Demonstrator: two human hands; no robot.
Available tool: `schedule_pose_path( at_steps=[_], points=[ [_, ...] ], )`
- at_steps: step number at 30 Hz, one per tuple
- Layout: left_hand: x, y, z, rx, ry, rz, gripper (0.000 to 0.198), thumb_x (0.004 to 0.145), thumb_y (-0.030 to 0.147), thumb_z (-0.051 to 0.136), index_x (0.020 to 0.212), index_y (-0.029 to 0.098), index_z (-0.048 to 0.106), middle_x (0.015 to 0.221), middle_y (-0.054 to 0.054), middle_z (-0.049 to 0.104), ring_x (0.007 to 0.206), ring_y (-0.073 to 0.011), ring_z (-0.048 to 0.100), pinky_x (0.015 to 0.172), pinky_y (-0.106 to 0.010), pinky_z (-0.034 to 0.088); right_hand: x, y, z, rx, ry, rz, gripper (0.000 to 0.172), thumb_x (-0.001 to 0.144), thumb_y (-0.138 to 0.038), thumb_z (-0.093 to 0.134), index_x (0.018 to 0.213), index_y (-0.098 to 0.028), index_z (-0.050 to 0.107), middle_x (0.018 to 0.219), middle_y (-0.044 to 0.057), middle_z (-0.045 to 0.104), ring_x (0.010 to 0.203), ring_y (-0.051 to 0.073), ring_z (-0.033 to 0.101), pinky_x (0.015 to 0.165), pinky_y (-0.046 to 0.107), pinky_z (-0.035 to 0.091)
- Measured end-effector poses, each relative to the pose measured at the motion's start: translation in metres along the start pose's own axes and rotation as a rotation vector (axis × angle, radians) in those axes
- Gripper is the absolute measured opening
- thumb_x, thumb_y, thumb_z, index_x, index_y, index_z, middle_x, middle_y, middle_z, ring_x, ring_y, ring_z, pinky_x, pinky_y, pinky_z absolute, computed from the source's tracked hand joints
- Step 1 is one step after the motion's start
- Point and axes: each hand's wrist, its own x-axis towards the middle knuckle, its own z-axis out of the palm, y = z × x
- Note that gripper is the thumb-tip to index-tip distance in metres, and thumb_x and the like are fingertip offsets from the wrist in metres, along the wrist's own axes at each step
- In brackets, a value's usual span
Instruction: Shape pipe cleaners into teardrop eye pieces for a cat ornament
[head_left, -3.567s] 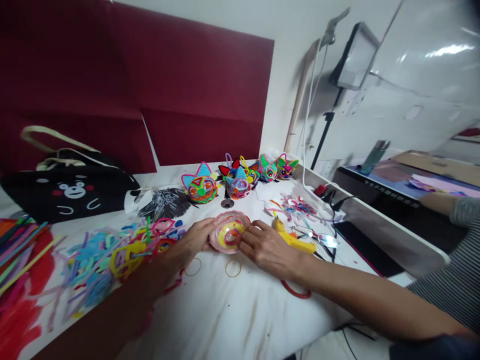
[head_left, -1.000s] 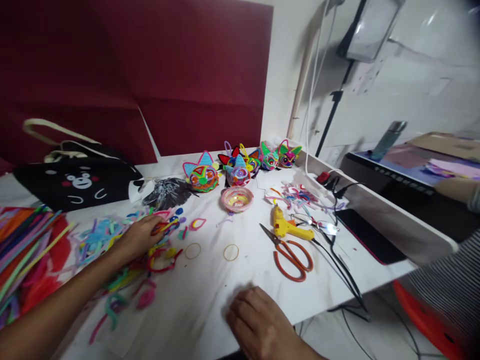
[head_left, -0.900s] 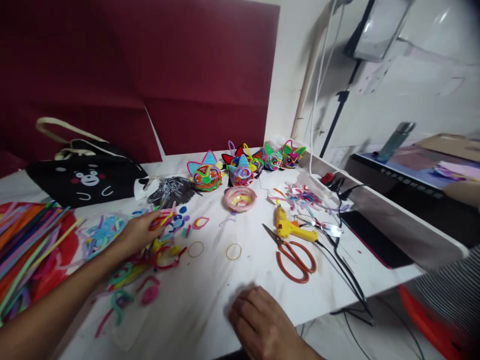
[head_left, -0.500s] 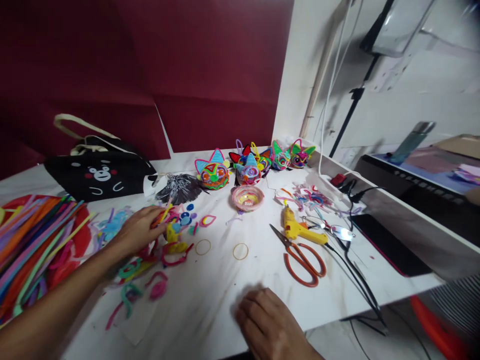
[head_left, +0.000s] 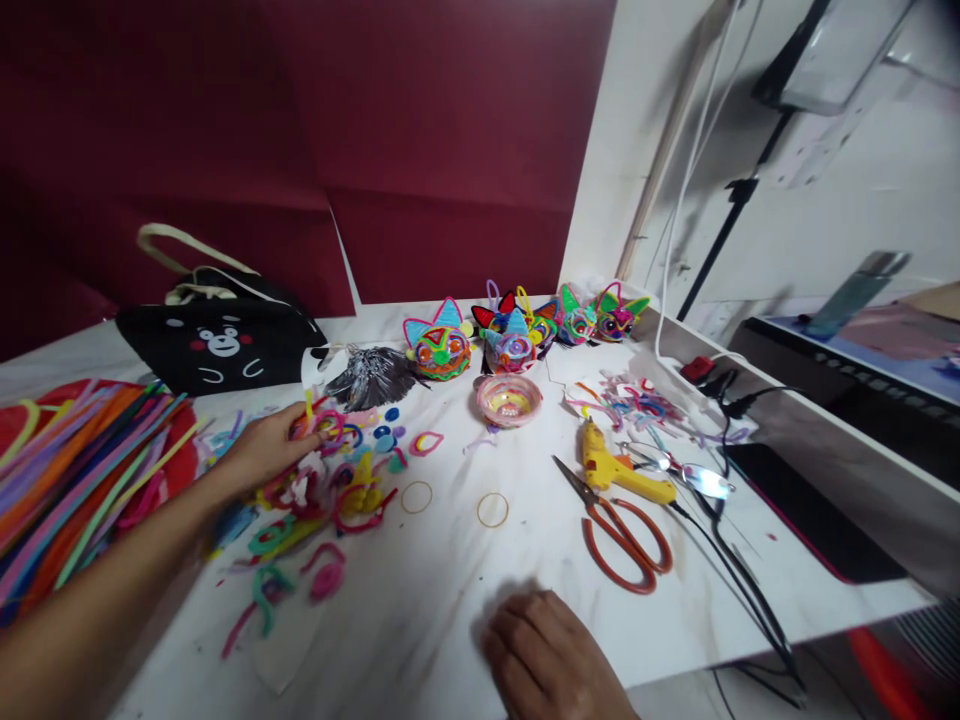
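My left hand [head_left: 271,447] reaches into a heap of short bent pipe-cleaner pieces [head_left: 360,485] on the left of the table. Its fingers close around a few pink, orange and yellow pieces [head_left: 313,420]; the fingertips are partly hidden among them. Near the front edge my right hand [head_left: 551,650] rests on the tabletop, fingers curled in, with nothing visible in it. Two thin yellow rings [head_left: 493,510] lie flat between the hands. Long coloured pipe cleaners [head_left: 82,480] fill a red tray at far left.
Orange-handled scissors [head_left: 628,545], a yellow glue gun [head_left: 622,470] and eyeglasses [head_left: 701,480] lie at right, beside a black phone [head_left: 814,510]. Behind stand a small pink bowl [head_left: 508,400], several colourful animal heads [head_left: 441,350], a black tassel [head_left: 375,377] and a black bag [head_left: 225,345].
My left hand has shifted slightly back left within the heap, fingers on the pieces. The right hand stays curled on the table. The whole view has swung a little to the left.
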Motion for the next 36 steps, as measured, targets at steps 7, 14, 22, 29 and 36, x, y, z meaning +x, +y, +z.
schedule_pose_path(
  at_steps=[7, 14, 22, 29, 36],
  points=[
    [0.012, 0.021, -0.003, -0.015, 0.217, 0.180, 0.072, 0.086, 0.049, 0.052, 0.142, 0.006, 0.039, 0.136, -0.020, 0.051, 0.120, -0.0306, 0.053, 0.099, -0.035, 0.041, -0.001, -0.002, 0.002, -0.019, -0.003, 0.014, 0.026, 0.098, -0.011, 0.047, 0.083, -0.012, 0.069, 0.074, 0.005, 0.071, 0.072, 0.016, 0.064, 0.068, 0.031, 0.051],
    [0.047, 0.058, 0.018, -0.009, 0.163, 0.523, 0.039, 0.088, 0.035, 0.039, 0.103, 0.017, 0.071, 0.107, -0.011, 0.071, 0.101, -0.0244, 0.064, 0.093, -0.034, 0.048, 0.000, -0.001, 0.001, -0.046, 0.007, 0.021, 0.024, 0.095, -0.009, 0.050, 0.080, -0.012, 0.068, 0.073, 0.004, 0.070, 0.071, 0.017, 0.065, 0.067, 0.031, 0.051],
    [0.026, 0.070, 0.006, -0.122, 0.168, 0.579, 0.037, 0.092, 0.037, 0.040, 0.096, 0.018, 0.072, 0.094, -0.005, 0.075, 0.084, -0.0190, 0.068, 0.079, -0.027, 0.050, 0.000, -0.001, 0.000, -0.002, -0.021, 0.024, 0.022, 0.094, -0.009, 0.049, 0.084, -0.010, 0.068, 0.076, 0.006, 0.070, 0.073, 0.018, 0.063, 0.067, 0.031, 0.051],
    [0.012, 0.106, 0.020, 0.140, 0.017, 0.726, 0.031, 0.093, 0.025, 0.043, 0.100, 0.016, 0.071, 0.102, -0.011, 0.072, 0.096, -0.0235, 0.066, 0.089, -0.034, 0.046, 0.000, -0.002, -0.005, 0.194, -0.220, 0.090, 0.024, 0.097, -0.016, 0.042, 0.099, -0.010, 0.065, 0.084, 0.010, 0.068, 0.083, 0.021, 0.061, 0.075, 0.034, 0.050],
    [0.022, 0.117, 0.026, 0.158, -0.042, 0.674, 0.024, 0.088, 0.018, 0.048, 0.093, 0.016, 0.072, 0.098, -0.010, 0.072, 0.090, -0.0208, 0.067, 0.082, -0.029, 0.048, 0.030, -0.008, -0.009, 0.232, -0.462, 0.123, 0.014, 0.089, -0.009, 0.048, 0.090, -0.015, 0.060, 0.081, 0.006, 0.062, 0.077, 0.019, 0.055, 0.074, 0.032, 0.045]
  ],
)
